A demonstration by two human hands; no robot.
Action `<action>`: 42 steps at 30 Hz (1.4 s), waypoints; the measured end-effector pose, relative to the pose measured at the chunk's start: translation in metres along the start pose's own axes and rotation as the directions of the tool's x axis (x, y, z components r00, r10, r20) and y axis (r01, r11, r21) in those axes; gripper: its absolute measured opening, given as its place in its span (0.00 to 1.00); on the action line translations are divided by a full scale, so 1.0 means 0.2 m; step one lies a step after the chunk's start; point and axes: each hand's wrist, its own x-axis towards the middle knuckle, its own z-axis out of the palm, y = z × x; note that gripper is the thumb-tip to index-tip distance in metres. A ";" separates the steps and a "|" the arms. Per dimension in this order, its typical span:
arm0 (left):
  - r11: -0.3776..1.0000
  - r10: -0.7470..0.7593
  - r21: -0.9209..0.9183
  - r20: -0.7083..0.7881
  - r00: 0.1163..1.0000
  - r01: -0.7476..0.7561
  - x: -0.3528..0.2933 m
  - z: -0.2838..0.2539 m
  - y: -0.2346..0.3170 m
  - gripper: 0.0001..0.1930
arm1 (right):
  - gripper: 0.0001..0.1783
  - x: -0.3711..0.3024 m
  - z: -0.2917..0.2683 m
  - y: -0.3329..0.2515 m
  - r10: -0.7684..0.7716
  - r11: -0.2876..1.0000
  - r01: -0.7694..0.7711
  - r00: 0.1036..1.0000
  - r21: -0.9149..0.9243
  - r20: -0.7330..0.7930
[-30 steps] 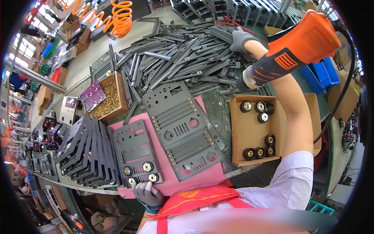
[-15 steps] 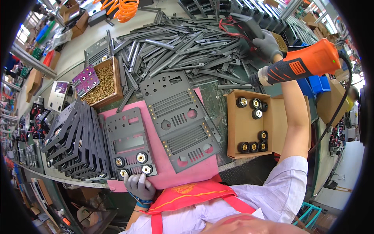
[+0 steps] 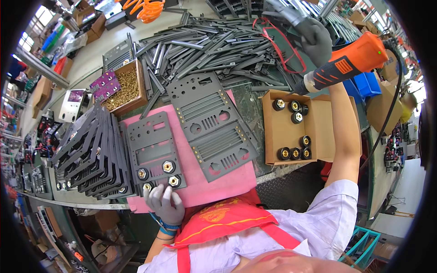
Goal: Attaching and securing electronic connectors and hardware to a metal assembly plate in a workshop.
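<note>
1. The left hand (image 3: 166,205), in a grey glove, is at about 7 o'clock in the view. Its fingers are loosely curled and slightly apart at the near edge of the smaller grey panel (image 3: 171,150), by the lower-left fitting; I cannot tell whether they grip the edge or just rest there.
2. That panel lies between 8 and 9 o'clock, partly on a pink mat (image 3: 241,176). Four black fittings with hexagonal metal nuts (image 3: 168,167) sit in its near end.
3. The right hand (image 3: 315,43), also gloved, reaches out between 1 and 2 o'clock. Its fingers are closed around a grey metal piece (image 3: 291,14), blurred, so its exact shape is unclear.
4. An orange and black power driver (image 3: 350,61) shows at 2 o'clock, across the right forearm in the view; the hand is beyond it. A red cord (image 3: 287,59) loops just beside the hand.
5. The larger slotted panel (image 3: 210,137) lies near the centre.
6. At 3 o'clock, an open cardboard box (image 3: 284,129) holds more black round fittings.
7. A heap of grey metal strips (image 3: 209,52) covers the worktop (image 3: 250,107) around 12 o'clock.
8. At 10 o'clock, a purple circuit board (image 3: 104,85) overlaps a box of small brass parts (image 3: 127,88).
</note>
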 end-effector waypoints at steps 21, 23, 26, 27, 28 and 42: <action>0.814 0.499 -0.273 -0.126 0.857 -0.513 1.02 0.15 0.21 0.33 | 0.16 0.05 -0.09 -1.04 -0.661 0.618 0.508 0.749 0.600 0.046; 0.803 0.457 -0.314 -0.222 0.861 -0.507 1.05 0.13 0.23 0.33 | 0.21 0.06 -0.10 -1.02 -0.595 0.612 0.378 0.798 0.695 0.090; 0.824 0.418 -0.326 -0.201 0.886 -0.463 1.05 0.11 0.21 0.33 | 0.22 0.10 -0.16 -1.06 -0.337 0.796 0.131 0.907 0.590 0.252; 0.833 0.342 -0.381 -0.216 0.915 -0.401 1.03 0.09 0.24 0.32 | 0.22 0.09 -0.15 -1.05 -0.274 0.761 -0.055 0.876 0.646 0.397; 0.833 0.343 -0.383 -0.207 0.916 -0.399 1.02 0.09 0.24 0.32 | 0.22 0.10 -0.14 -1.04 -0.269 0.758 -0.063 0.876 0.649 0.400; 0.913 0.149 -0.328 -0.285 0.947 -0.242 0.88 -0.06 0.28 0.29 | 0.32 0.14 -0.18 -1.03 -0.383 0.496 -0.072 0.876 0.866 0.292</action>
